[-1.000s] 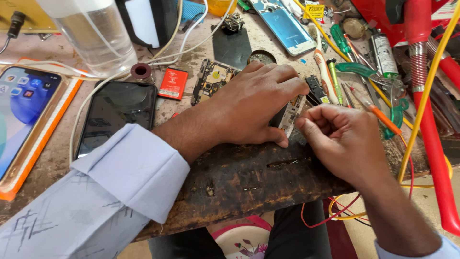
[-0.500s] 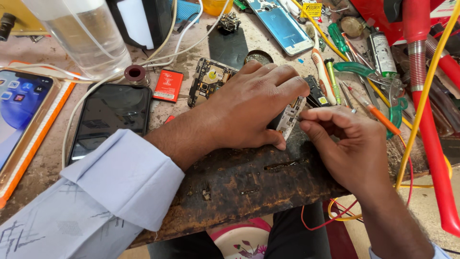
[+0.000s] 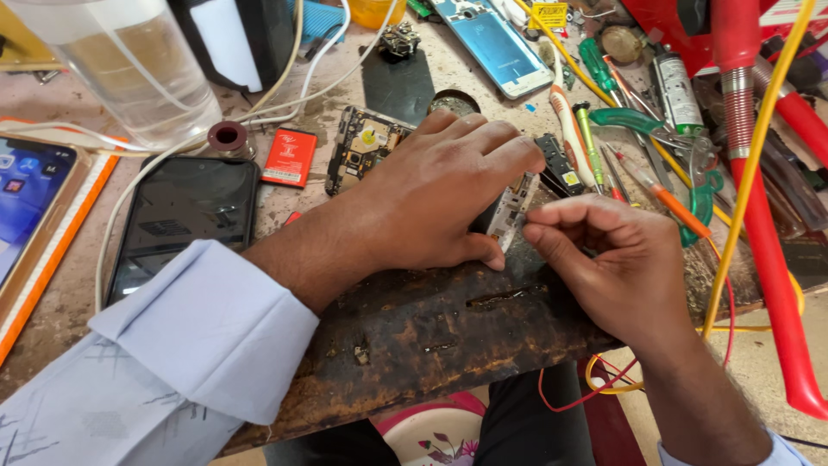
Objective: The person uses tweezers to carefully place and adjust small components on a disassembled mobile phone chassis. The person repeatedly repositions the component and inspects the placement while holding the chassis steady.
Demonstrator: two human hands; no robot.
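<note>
Metal phone frame (image 3: 511, 210) under left hand (image 3: 431, 194), right hand (image 3: 617, 259) beside, two screwdrivers (image 3: 573, 129).

Red battery (image 3: 289, 158), pale-blue sleeve (image 3: 172, 345)

A dark, unlit phone screen (image 3: 181, 220) lies well left of the fingers (image 3: 509, 151). Farther left, a lit blue screen (image 3: 26, 203) sits in an orange-edged frame. A small red label card (image 3: 289, 158) lies beside the dark screen. A yellow tag (image 3: 548, 15) sits above the fingers.
</note>
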